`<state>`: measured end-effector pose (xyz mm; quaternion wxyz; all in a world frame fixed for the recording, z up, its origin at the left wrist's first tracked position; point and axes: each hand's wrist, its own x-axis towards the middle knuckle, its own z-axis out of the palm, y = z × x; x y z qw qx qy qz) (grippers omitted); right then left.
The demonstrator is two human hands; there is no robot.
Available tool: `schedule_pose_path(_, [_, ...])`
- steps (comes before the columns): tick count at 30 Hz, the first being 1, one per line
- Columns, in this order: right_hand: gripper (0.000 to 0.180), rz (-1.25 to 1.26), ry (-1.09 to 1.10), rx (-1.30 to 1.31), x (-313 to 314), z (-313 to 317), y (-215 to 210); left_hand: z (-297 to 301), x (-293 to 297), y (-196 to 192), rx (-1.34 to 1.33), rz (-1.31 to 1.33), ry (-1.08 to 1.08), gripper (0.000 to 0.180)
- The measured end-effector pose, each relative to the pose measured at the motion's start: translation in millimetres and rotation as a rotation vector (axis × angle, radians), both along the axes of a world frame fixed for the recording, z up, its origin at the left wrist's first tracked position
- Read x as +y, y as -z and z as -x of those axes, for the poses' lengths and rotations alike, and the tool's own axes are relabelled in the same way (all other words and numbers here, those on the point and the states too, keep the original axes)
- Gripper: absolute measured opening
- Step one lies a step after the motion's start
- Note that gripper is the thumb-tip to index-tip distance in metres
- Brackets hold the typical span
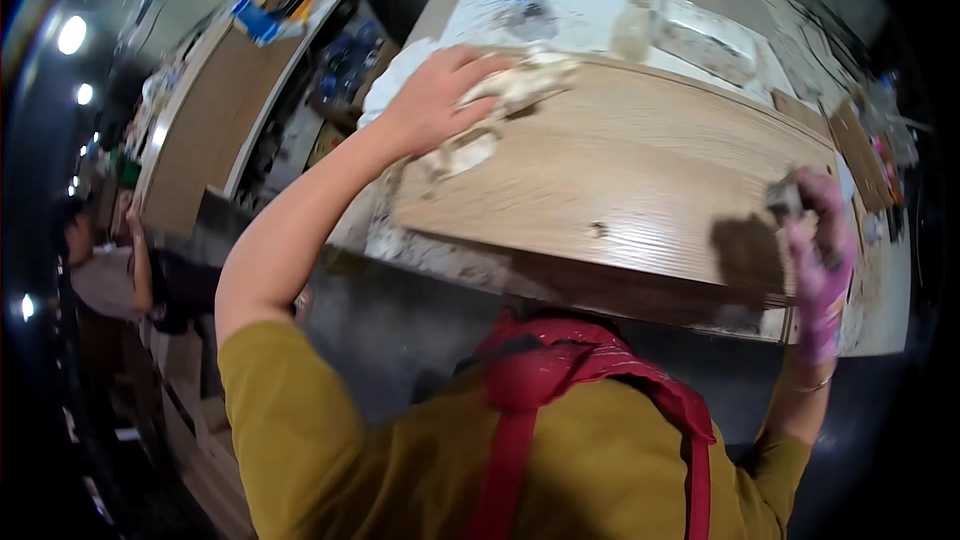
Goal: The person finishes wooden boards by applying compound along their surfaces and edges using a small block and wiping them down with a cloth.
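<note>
A light wooden panel point(620, 180) lies across a paint-spattered workbench point(880, 310). My bare left hand point(435, 100) presses a stained whitish rag point(515, 85) onto the panel's far left corner. My right hand point(822, 250), in a pink glove, grips a small grey applicator point(785, 198) at the panel's right end. Just left of it is a dark brown stained patch point(745, 255) on the wood. My mustard sleeves and red apron straps point(560, 370) fill the lower part of the view.
Behind the panel a white sheet point(570, 15) carries a clear bottle point(633, 25) and a white tray point(705, 40). Wood offcuts point(860, 150) lie at the right. A long board and cluttered shelves point(200, 130) stand on the left, where another person's arm point(135, 250) shows.
</note>
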<state>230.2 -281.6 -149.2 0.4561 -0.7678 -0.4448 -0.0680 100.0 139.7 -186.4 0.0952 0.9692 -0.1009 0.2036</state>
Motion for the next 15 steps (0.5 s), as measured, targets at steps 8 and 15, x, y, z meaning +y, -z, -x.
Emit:
schedule_pose_path(8, [0.046, 0.075, -0.391, -0.386, 198.8, 156.3, 23.4, 7.5, 9.8, 22.4, -0.106, 0.125, -0.016, 0.040])
schedule_pose_path(15, [0.051, 0.216, -0.383, -0.380, 236.4, 180.0, 30.6, 4.4, 10.1, 30.3, -0.175, 0.212, -0.035, 0.043])
